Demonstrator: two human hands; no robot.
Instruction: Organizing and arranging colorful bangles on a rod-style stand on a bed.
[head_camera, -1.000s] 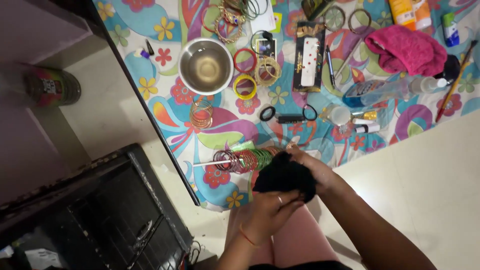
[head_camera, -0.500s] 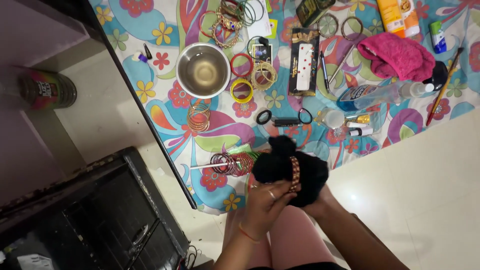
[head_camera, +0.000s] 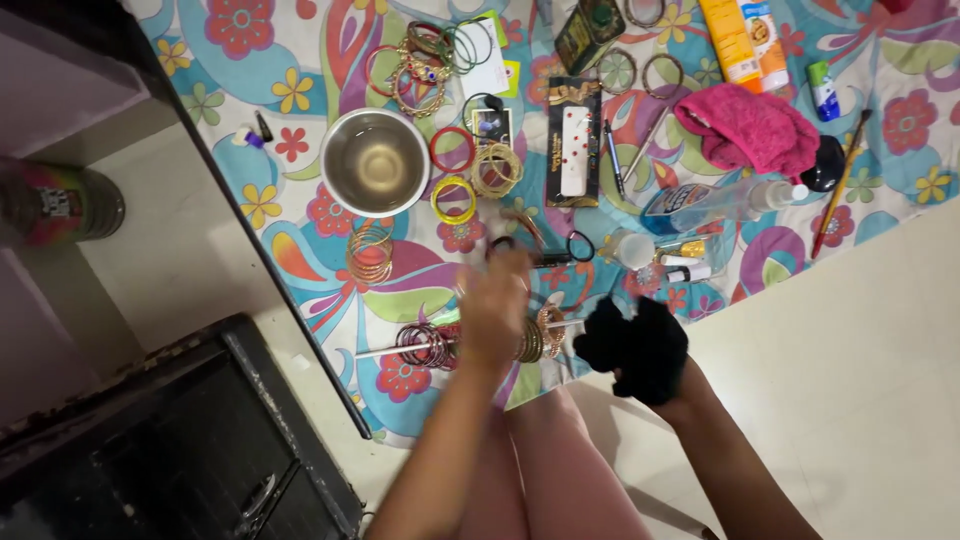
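Crumpled black cloth (head_camera: 634, 347) is bunched in the right hand (head_camera: 668, 385), its grip closed around it. Just beyond the blurred left hand (head_camera: 494, 303), whose grip cannot be told, coloured bangles on a white rod (head_camera: 425, 345) are reached, apparently for threading.

Single view from a camera worn on the person's head, looking steeply down over the lap and both forearms. The left hand (head_camera: 493, 305) and right hand (head_camera: 655, 375) lie at mid-frame, near the lens; the bright floral-patterned cloth (head_camera: 300, 225) spreads across the upper frame, farther off. The pale tiled floor (head_camera: 870, 330) fills the right side and a dark cabinet (head_camera: 170, 440) the lower left corner. No second view overlaps this one.
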